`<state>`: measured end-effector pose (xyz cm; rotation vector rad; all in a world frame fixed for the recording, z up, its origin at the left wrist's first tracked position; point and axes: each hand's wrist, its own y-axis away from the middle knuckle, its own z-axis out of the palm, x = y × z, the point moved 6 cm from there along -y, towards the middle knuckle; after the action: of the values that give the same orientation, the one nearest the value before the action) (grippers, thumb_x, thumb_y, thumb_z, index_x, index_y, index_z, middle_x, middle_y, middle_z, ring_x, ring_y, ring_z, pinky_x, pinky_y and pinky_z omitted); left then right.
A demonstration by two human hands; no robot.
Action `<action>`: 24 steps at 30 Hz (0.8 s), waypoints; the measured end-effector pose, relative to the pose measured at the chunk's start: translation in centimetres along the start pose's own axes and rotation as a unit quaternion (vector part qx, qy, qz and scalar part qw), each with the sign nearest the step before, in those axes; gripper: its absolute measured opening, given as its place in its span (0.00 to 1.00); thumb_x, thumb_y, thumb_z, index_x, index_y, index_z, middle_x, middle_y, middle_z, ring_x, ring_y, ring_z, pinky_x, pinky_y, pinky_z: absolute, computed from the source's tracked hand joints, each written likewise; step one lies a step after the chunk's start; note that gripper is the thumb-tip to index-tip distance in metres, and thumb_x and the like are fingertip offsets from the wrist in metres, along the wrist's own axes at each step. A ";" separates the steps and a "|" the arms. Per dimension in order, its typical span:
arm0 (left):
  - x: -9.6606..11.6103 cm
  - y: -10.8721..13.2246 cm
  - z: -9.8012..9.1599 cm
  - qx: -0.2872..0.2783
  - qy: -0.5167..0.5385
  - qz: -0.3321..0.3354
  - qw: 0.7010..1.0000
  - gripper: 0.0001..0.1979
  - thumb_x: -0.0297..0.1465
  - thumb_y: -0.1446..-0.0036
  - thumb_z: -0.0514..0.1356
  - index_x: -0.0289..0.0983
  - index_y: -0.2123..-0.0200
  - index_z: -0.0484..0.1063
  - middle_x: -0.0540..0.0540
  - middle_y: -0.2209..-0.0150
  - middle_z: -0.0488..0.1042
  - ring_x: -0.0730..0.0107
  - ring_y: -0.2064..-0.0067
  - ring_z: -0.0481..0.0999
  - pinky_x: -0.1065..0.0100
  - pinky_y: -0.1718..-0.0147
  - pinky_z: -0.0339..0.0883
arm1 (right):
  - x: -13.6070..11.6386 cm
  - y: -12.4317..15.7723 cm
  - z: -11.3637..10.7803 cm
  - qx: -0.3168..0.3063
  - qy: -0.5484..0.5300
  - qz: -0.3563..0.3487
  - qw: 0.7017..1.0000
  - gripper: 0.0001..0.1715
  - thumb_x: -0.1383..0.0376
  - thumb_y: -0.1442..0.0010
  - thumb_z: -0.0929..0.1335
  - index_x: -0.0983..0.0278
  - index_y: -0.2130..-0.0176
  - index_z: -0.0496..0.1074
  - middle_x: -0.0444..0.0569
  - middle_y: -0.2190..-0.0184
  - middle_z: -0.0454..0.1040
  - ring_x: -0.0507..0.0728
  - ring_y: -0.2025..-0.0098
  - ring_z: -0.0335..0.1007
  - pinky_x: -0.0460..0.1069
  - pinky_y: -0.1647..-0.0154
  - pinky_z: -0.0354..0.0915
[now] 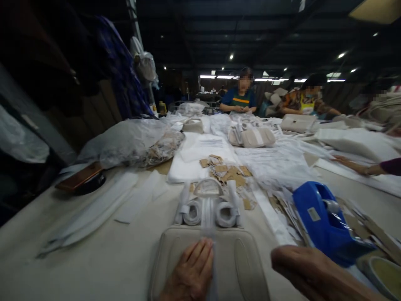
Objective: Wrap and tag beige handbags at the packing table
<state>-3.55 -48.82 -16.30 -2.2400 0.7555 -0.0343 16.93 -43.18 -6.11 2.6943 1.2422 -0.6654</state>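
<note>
A beige handbag (225, 267) lies flat on the table in front of me. Its handle (207, 188) points away, with white wrapped rolls (191, 212) on either side of it. A pale strip (208, 217) runs down the middle, from the handle over the bag's body. My left hand (196, 267) rests flat on the bag, fingers stretched out along this strip. Off to the right of the bag, my right hand (303, 265) is held near the blue tape dispenser (319, 221); its fingers are dark and mostly hidden, so whether it holds anything is unclear.
Cardboard scraps (233, 175) and white sheets (203, 146) lie beyond the bag. A phone-like brown object (79, 177) and white strips (94, 209) are on the left. A tape roll (384, 271) sits front right. A co-worker's hand (351, 164) reaches in; other people work behind.
</note>
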 end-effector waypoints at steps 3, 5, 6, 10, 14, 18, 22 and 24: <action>0.2 -0.3 -0.4 0.001 0.006 -0.004 1.000 0.15 0.26 0.39 0.48 0.32 0.56 0.72 0.44 0.52 0.75 0.63 0.46 0.68 0.64 0.44 0.54 | -4.5 -7.2 2.0 -0.132 0.083 -0.117 0.981 0.11 0.73 0.42 0.62 0.61 0.72 0.67 0.45 0.77 0.74 0.51 0.76 0.69 0.44 0.77 0.59; 0.2 -0.2 -0.6 0.036 0.017 -0.014 0.999 0.15 0.25 0.39 0.47 0.31 0.58 0.73 0.43 0.54 0.75 0.62 0.48 0.70 0.63 0.45 0.56 | -5.4 -11.1 4.1 -0.184 0.152 -0.155 0.959 0.08 0.75 0.45 0.64 0.64 0.71 0.70 0.47 0.77 0.75 0.52 0.76 0.70 0.45 0.78 0.55; 0.2 -0.2 -0.5 0.056 0.020 -0.020 0.998 0.15 0.25 0.39 0.47 0.31 0.59 0.74 0.43 0.55 0.76 0.62 0.48 0.70 0.63 0.45 0.56 | -5.4 -12.5 5.1 -0.204 0.181 -0.168 0.947 0.07 0.75 0.47 0.65 0.65 0.70 0.71 0.48 0.77 0.76 0.53 0.77 0.70 0.46 0.80 0.52; 0.0 0.0 -0.2 0.110 0.021 -0.042 0.993 0.14 0.23 0.41 0.49 0.31 0.63 0.75 0.44 0.58 0.77 0.62 0.51 0.73 0.63 0.46 0.58 | -4.9 -15.5 6.7 -0.256 0.176 -0.177 0.934 0.06 0.74 0.48 0.67 0.65 0.71 0.73 0.48 0.79 0.76 0.53 0.78 0.69 0.45 0.81 0.49; -0.3 -0.4 -0.4 0.146 0.024 -0.057 0.987 0.16 0.21 0.41 0.47 0.33 0.68 0.75 0.46 0.63 0.78 0.66 0.56 0.75 0.64 0.45 0.57 | -4.9 -15.5 4.8 -0.291 -0.032 -0.129 0.947 0.08 0.72 0.42 0.66 0.63 0.67 0.75 0.42 0.77 0.75 0.48 0.76 0.69 0.41 0.76 0.56; -0.3 -0.5 -0.4 0.143 0.025 -0.068 0.987 0.15 0.22 0.40 0.48 0.33 0.68 0.75 0.47 0.64 0.78 0.68 0.57 0.75 0.64 0.44 0.55 | -4.7 -15.2 4.1 -0.319 -0.026 -0.105 0.942 0.11 0.73 0.42 0.65 0.63 0.71 0.75 0.40 0.80 0.73 0.47 0.78 0.65 0.41 0.78 0.55; -0.1 -0.4 -0.2 0.130 0.007 -0.067 0.989 0.15 0.21 0.40 0.47 0.33 0.66 0.74 0.47 0.64 0.78 0.69 0.57 0.76 0.62 0.42 0.54 | -5.3 -15.6 5.6 -0.391 0.078 -0.133 0.907 0.09 0.72 0.44 0.65 0.65 0.71 0.74 0.47 0.77 0.77 0.50 0.76 0.69 0.43 0.79 0.52; -0.1 -0.3 -0.2 0.127 0.006 -0.068 0.990 0.16 0.22 0.40 0.47 0.34 0.66 0.74 0.47 0.63 0.78 0.69 0.57 0.76 0.61 0.42 0.53 | -5.3 -16.3 6.5 -0.405 0.163 -0.140 0.889 0.08 0.74 0.47 0.65 0.66 0.71 0.75 0.50 0.76 0.78 0.53 0.74 0.72 0.44 0.79 0.51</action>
<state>-3.55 -48.73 -15.98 -2.0453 0.5694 -0.1986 -0.43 -37.84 -8.27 1.9718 1.5428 0.2870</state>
